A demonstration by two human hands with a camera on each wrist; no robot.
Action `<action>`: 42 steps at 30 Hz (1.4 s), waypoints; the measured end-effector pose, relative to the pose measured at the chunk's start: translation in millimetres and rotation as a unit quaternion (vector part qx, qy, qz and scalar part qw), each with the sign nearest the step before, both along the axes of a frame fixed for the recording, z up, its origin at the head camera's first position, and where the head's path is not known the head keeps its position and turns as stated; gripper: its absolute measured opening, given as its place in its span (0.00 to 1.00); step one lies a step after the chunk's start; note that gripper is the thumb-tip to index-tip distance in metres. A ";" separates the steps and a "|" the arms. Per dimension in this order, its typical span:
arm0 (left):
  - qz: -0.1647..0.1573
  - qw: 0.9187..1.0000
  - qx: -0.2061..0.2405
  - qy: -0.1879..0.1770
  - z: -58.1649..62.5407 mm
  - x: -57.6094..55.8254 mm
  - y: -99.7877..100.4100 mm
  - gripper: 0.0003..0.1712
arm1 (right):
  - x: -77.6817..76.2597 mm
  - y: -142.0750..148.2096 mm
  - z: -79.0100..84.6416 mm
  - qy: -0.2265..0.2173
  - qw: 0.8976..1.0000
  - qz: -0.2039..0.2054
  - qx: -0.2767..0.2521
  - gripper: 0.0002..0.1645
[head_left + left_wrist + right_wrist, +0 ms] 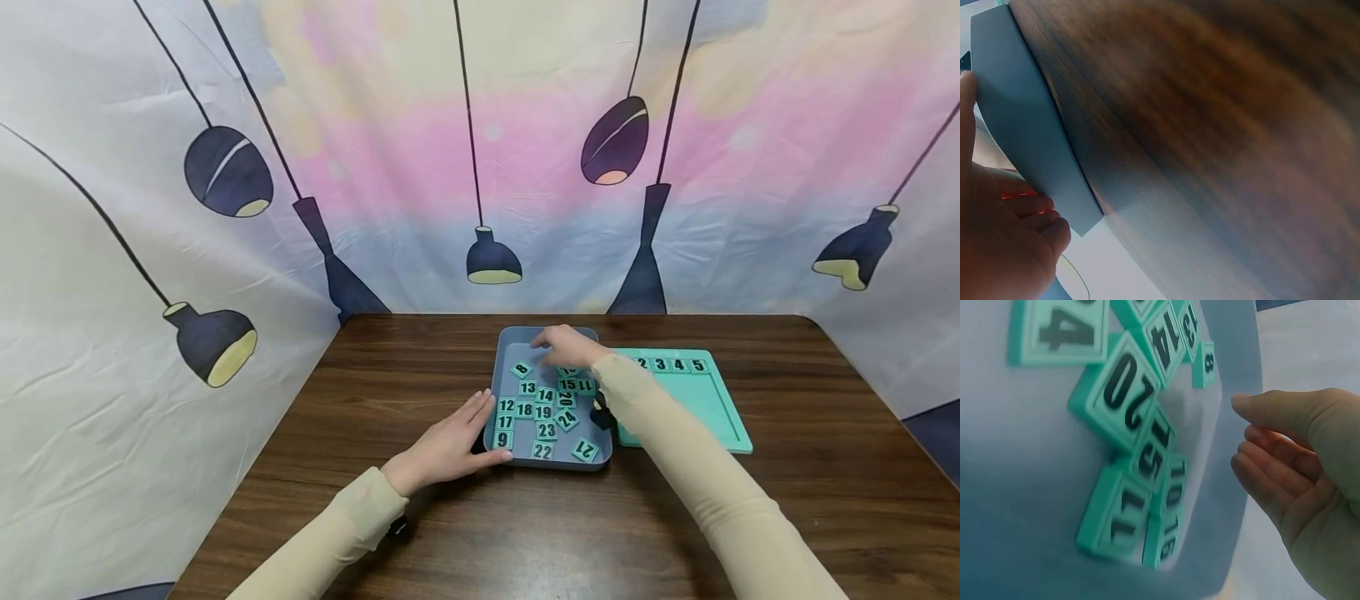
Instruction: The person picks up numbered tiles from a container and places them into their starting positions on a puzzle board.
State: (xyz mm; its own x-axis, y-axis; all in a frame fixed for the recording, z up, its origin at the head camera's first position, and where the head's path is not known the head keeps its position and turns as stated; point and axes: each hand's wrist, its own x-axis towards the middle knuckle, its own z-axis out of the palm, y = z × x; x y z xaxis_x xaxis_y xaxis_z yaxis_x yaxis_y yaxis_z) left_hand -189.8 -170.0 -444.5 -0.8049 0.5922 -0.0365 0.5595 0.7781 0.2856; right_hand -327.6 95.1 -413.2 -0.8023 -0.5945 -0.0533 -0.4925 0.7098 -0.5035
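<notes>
A grey-blue tray [517, 337] holds several green number tiles, among them tile 8 [521, 369] near its far left side and tile 21 [585, 450] near the front. My left hand [448, 442] rests against the tray's near left corner, fingers along the side and thumb at the front rim. The left wrist view shows that hand against the tray's outer wall [1022, 106]. Over the far part of the tray is my right hand [566, 346], fingers loosely bent. In the right wrist view nothing shows between its thumb and fingers; tile 8 [1208, 364] lies just beyond the thumb tip.
To the tray's right lies a green board [693, 404] with tiles 2 to 5 visible in its top row; my right forearm partly covers it. Both stand on a dark wooden table [375, 375]. A cloth with printed lamps [420, 167] hangs behind.
</notes>
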 end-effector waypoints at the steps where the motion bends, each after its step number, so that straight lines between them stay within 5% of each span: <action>1: -0.001 1.000 0.001 0.000 0.2 0.2 0.3 0.58 | -0.2 -3.1 -1.4 -0.003 1.000 0.003 0.000 0.25; 9: -0.010 1.000 0.002 -0.008 1.1 2.0 3.7 0.57 | 0.7 -17.8 -14.0 -0.054 0.998 0.025 0.006 0.28; 24: -0.001 1.000 0.003 -0.007 -0.8 2.4 5.2 0.57 | 0.3 -19.5 -19.8 -0.047 0.998 0.032 0.003 0.25; 42: 0.008 1.000 0.000 -0.007 1.0 0.7 2.4 0.58 | -6.8 16.9 4.2 -0.004 1.000 -0.008 -0.022 0.23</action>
